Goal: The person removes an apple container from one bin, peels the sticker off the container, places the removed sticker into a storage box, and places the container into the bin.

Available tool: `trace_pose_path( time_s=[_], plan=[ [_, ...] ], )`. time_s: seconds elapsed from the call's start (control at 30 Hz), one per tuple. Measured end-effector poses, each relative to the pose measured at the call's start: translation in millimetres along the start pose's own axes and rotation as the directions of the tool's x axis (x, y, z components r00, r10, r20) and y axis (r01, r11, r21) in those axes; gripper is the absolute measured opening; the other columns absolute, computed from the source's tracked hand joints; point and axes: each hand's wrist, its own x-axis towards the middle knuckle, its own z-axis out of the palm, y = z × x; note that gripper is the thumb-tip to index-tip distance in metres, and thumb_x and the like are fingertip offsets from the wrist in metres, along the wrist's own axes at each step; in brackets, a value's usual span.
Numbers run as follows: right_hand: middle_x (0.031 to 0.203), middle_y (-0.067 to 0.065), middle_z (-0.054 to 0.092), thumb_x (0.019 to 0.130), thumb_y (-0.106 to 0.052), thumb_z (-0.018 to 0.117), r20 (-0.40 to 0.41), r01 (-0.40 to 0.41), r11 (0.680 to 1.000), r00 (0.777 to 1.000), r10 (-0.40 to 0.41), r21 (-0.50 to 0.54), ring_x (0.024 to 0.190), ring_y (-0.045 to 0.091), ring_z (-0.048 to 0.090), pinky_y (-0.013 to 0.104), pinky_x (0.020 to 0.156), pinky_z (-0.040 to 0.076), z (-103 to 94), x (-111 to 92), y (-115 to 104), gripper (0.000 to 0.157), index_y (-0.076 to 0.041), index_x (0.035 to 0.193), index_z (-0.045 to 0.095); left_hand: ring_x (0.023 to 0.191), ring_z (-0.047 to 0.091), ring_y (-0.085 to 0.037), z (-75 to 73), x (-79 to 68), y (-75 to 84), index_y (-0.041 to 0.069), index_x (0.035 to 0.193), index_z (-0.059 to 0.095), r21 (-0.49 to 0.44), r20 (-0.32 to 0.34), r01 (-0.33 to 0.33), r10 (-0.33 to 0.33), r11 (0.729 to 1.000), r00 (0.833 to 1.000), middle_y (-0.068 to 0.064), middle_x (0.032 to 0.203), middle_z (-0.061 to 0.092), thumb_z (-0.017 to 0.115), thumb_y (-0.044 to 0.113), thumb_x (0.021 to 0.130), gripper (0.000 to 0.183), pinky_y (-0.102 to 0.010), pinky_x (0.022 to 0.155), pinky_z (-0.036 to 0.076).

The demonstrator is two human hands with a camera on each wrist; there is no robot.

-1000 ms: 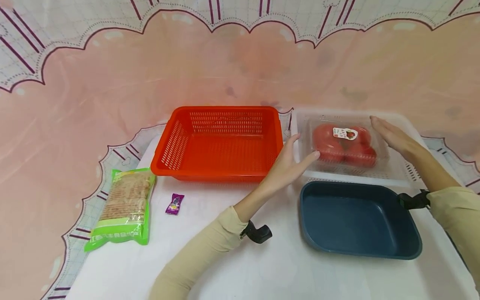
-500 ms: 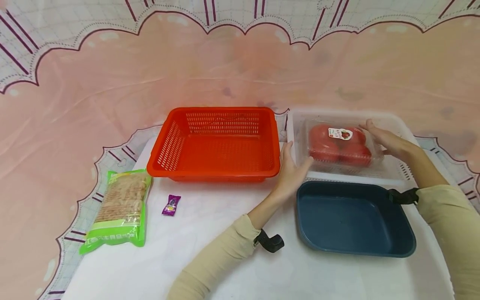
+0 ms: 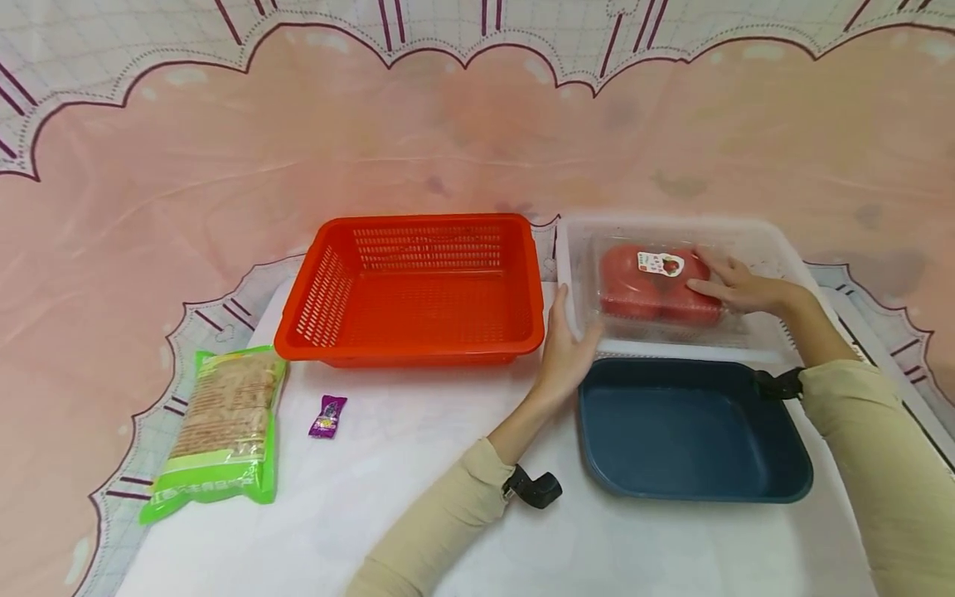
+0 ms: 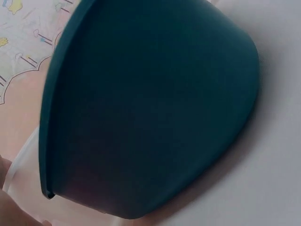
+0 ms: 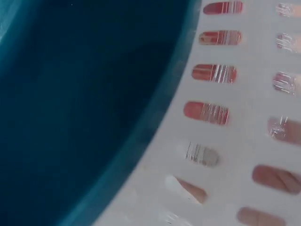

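Two small goods at far left: green bag (image 3: 216, 427), laid flat, top end close to the near-left corner of red basket (image 3: 429, 319); purple candy (image 3: 327, 416), just in front of the same basket, apart from it. Red basket: upright, opening upward, presumably for reach from above. Left hand (image 3: 565, 356): at the near-left corner of white basket (image 3: 755, 247), beside red basket. Fingers straight, thumb spread away; apparently braced on the rim, probably to steady it. Clear pack (image 3: 649, 330): inside white basket, left of centre, flat on its base, label (image 3: 660, 264) uppermost; likely so laid to settle tomatoes (image 3: 625, 294) under the lid. Blue tub (image 3: 694, 448): upright, close in front of white basket, low enough for the right wrist to pass above. Right hand (image 3: 734, 288): over the right end of the pack, fingers extended onto the lid rather than curled round; likely for control from above. Firmness of contact: cannot tell. Right wrist view: tub edge and slotted basket wall only, no fingertips.
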Motion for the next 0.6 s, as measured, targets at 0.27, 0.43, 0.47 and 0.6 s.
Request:
trace_pose_path(
  time_s=[0.27,0.43,0.47,0.6],
  plan=[
    [0.145,0.046,0.007,0.099,-0.055,0.036,0.003,-0.040,0.993,0.999,0.040,-0.111,0.118,0.058,0.033,0.051,0.079,0.052,3.2,-2,-15,0.089,-0.011,0.151,-0.022,0.144,0.030,-0.017,0.2,-0.3,-4.6,0.028,0.155,0.017,-0.048,-0.024,-0.004,0.003,0.999,1.000,0.006,0.159,0.025,0.054,0.028,0.093,0.073,-0.048,0.120,0.025],
    [0.142,0.047,0.009,0.098,-0.058,0.035,-0.009,-0.081,0.989,0.997,0.081,-0.120,0.114,0.057,0.037,0.044,0.073,0.055,6.7,-3,-16,0.090,-0.013,0.151,-0.022,0.140,0.034,-0.018,0.5,-1.2,-9.1,0.030,0.154,0.018,-0.065,-0.032,-0.008,0.006,0.998,0.999,0.005,0.157,0.029,0.055,0.029,0.092,0.072,-0.049,0.118,0.027],
    [0.142,0.047,0.009,0.097,-0.058,0.035,-0.014,-0.083,0.989,0.997,0.082,-0.122,0.114,0.057,0.037,0.044,0.073,0.055,7.2,-3,-16,0.089,-0.013,0.151,-0.021,0.139,0.035,-0.019,0.5,-1.2,-9.5,0.030,0.153,0.019,-0.066,-0.032,-0.010,0.008,0.998,0.999,0.004,0.157,0.030,0.055,0.029,0.092,0.071,-0.049,0.118,0.028],
    [0.143,0.047,0.010,0.098,-0.056,0.034,-0.037,-0.075,0.987,0.997,0.071,-0.140,0.112,0.057,0.040,0.047,0.075,0.053,6.5,-5,-15,0.088,-0.012,0.151,-0.019,0.137,0.037,-0.021,0.9,-0.4,-8.8,0.030,0.153,0.020,-0.069,-0.027,-0.023,0.021,0.997,0.999,0.002,0.155,0.032,0.055,0.029,0.091,0.071,-0.050,0.117,0.028]
  ],
)
